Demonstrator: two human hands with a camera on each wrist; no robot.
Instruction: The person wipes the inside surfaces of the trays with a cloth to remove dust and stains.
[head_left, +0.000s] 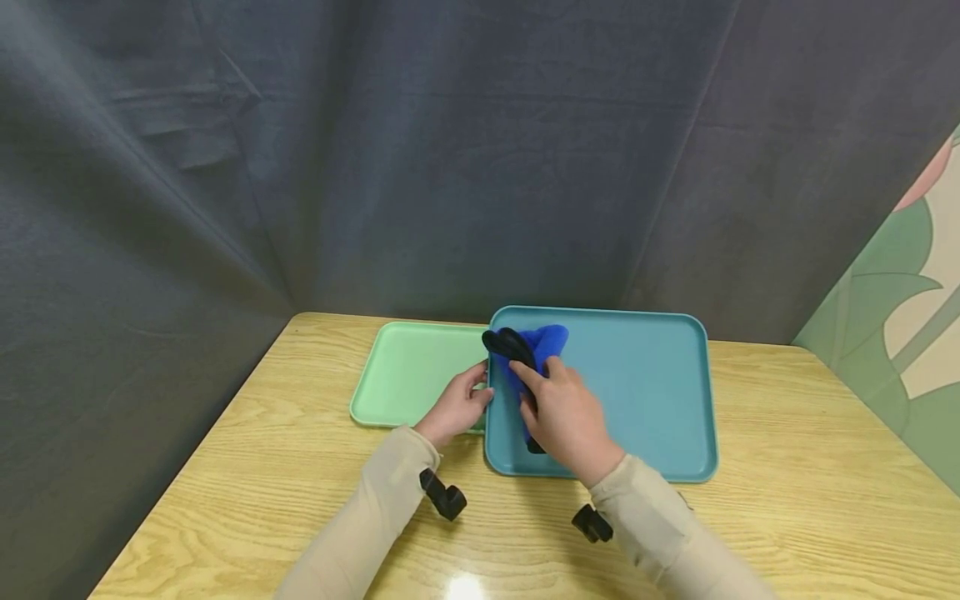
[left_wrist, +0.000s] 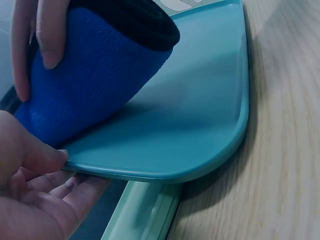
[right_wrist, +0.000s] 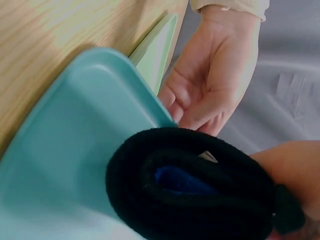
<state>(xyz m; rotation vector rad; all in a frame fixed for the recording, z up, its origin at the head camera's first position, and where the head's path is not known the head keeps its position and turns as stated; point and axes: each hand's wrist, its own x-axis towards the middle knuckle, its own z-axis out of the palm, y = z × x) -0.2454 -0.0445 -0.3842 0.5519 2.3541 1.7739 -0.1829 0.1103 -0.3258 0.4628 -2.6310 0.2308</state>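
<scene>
Lengthwise near to far, blue roll (head_left: 548,342), coiled end (right_wrist: 127,175) nearest

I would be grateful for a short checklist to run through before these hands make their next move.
1. Left hand gripping the rim of the blue tray: ok.
2. Right hand holding the soft blue-and-black item: ok.
3. Item kept well inside the rim: not ok; one end reaches the tray's left edge.
4. Blue tray clear of the green tray: not ok; it overlaps the green one's right side.
5. Item's weight resting on the blue tray: cannot tell.
</scene>
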